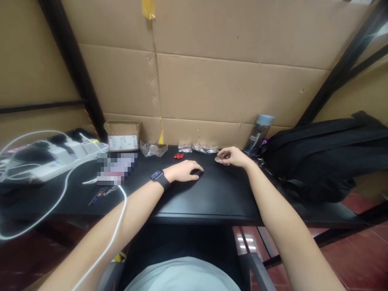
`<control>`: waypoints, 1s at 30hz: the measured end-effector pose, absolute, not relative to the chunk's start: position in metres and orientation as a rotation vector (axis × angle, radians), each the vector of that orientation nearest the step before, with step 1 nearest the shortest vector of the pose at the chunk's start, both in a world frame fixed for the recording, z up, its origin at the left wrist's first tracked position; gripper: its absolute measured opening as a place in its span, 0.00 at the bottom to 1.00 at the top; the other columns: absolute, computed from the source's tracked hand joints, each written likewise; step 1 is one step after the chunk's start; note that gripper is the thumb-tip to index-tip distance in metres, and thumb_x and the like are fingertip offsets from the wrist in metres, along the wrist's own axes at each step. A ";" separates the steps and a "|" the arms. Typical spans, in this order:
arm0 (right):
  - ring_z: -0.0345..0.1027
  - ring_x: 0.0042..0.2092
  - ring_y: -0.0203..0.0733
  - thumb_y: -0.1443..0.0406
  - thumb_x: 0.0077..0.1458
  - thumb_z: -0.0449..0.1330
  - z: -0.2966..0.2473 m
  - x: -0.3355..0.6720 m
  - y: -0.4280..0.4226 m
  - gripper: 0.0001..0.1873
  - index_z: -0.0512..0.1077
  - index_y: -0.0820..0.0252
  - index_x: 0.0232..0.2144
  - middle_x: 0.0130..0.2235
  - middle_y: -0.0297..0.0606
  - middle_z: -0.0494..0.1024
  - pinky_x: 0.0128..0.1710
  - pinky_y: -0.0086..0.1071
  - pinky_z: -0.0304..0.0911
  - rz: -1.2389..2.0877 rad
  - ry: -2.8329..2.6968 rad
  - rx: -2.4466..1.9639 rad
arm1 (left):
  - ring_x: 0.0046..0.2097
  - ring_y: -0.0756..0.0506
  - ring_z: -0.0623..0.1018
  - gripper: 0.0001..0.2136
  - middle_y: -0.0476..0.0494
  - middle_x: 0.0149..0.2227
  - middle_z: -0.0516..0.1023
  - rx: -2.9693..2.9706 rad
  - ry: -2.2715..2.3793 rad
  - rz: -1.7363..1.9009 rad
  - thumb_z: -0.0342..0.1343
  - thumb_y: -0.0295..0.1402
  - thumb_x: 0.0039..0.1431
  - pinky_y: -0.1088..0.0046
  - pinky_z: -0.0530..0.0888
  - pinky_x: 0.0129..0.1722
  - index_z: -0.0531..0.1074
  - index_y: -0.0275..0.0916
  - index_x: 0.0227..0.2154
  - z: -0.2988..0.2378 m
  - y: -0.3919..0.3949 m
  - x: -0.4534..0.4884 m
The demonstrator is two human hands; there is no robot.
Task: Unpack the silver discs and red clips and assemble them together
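Over the black table (209, 198) my left hand (184, 171) lies palm down, fingers stretched out and holding nothing. My right hand (233, 156) is pinched around a small shiny, silvery round thing (220, 160) close to the tabletop; its exact kind is unclear. Just beyond my left hand is a little cluster of red pieces (178, 155). Behind these are a small clear plastic packet (184, 147) and some more clear packets (205, 148), with bits of red showing inside. Left of them sits a crumpled clear plastic bag (153, 149).
An open cardboard box (123, 135) stands back left, beside a white power strip (60, 163) with plugs. A white cable (123, 202) crosses my left forearm. Keys (104, 193) lie nearby. On the right are a bottle (258, 133) and a black backpack (321, 157). Cardboard walls the back.
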State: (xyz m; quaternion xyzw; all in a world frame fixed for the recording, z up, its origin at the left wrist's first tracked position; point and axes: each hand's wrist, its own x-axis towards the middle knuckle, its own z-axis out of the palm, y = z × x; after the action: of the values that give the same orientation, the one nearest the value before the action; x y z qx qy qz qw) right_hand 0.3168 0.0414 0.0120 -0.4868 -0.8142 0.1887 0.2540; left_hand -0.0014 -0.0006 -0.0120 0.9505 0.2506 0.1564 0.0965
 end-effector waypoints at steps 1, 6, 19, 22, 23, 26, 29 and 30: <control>0.79 0.39 0.46 0.57 0.42 0.74 0.012 0.308 0.038 0.23 0.81 0.59 0.41 0.39 0.41 0.84 0.41 0.36 0.74 0.584 -2.200 -1.276 | 0.54 0.42 0.78 0.18 0.39 0.54 0.79 2.814 0.771 0.494 0.59 0.35 0.63 0.66 0.71 0.57 0.75 0.40 0.55 -0.011 0.000 -0.003; 0.80 0.46 0.49 0.56 0.41 0.76 0.008 0.259 0.019 0.27 0.78 0.60 0.44 0.44 0.42 0.84 0.51 0.42 0.74 1.125 -2.103 -0.990 | 0.52 0.42 0.79 0.20 0.40 0.52 0.80 2.766 0.873 0.681 0.64 0.35 0.59 0.66 0.72 0.55 0.75 0.39 0.53 -0.004 0.004 -0.009; 0.78 0.46 0.45 0.59 0.46 0.74 -0.004 0.240 0.019 0.26 0.75 0.59 0.47 0.49 0.43 0.80 0.53 0.44 0.73 1.184 -2.127 -0.897 | 0.42 0.44 0.79 0.04 0.44 0.37 0.83 2.838 0.926 0.876 0.63 0.33 0.61 0.68 0.71 0.50 0.83 0.41 0.34 -0.004 0.009 -0.009; 0.78 0.43 0.46 0.60 0.50 0.70 0.003 0.254 0.025 0.17 0.77 0.59 0.42 0.44 0.42 0.82 0.48 0.42 0.73 0.788 -2.276 -1.100 | 0.41 0.45 0.79 0.03 0.45 0.36 0.83 2.851 0.917 0.893 0.64 0.32 0.60 0.69 0.71 0.48 0.82 0.41 0.33 -0.004 0.011 -0.010; 0.78 0.44 0.47 0.61 0.51 0.69 0.006 0.263 0.028 0.14 0.78 0.59 0.41 0.42 0.41 0.82 0.48 0.42 0.73 0.602 -2.290 -1.184 | 0.41 0.45 0.79 0.03 0.45 0.36 0.83 2.860 0.911 0.893 0.64 0.32 0.60 0.69 0.71 0.48 0.82 0.41 0.33 -0.004 0.012 -0.011; 0.77 0.47 0.49 0.63 0.52 0.68 0.012 0.296 0.036 0.14 0.80 0.57 0.42 0.44 0.41 0.83 0.52 0.43 0.70 0.236 -2.192 -1.410 | 0.41 0.45 0.79 0.03 0.45 0.35 0.83 2.899 0.911 0.878 0.65 0.29 0.57 0.69 0.71 0.48 0.82 0.41 0.29 -0.004 0.015 -0.014; 0.75 0.52 0.54 0.60 0.46 0.72 0.012 0.328 0.042 0.22 0.79 0.57 0.45 0.48 0.42 0.82 0.54 0.43 0.69 0.181 -2.163 -1.577 | 0.40 0.45 0.79 0.06 0.47 0.34 0.83 2.910 0.976 0.860 0.64 0.23 0.52 0.70 0.72 0.46 0.80 0.41 0.26 -0.006 0.019 -0.019; 0.75 0.53 0.54 0.59 0.44 0.73 0.010 0.336 0.044 0.24 0.79 0.57 0.46 0.49 0.42 0.82 0.54 0.43 0.69 0.250 -2.187 -1.595 | 0.40 0.45 0.79 0.07 0.47 0.33 0.83 2.908 1.002 0.849 0.63 0.21 0.50 0.70 0.72 0.46 0.80 0.41 0.26 -0.006 0.021 -0.021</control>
State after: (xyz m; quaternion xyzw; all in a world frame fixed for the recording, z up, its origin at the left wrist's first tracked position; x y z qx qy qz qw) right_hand 0.3359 0.0440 0.0101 -0.5737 -0.7866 0.0899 0.2099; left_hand -0.0210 0.0209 -0.0063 0.9110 0.3141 0.2660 -0.0244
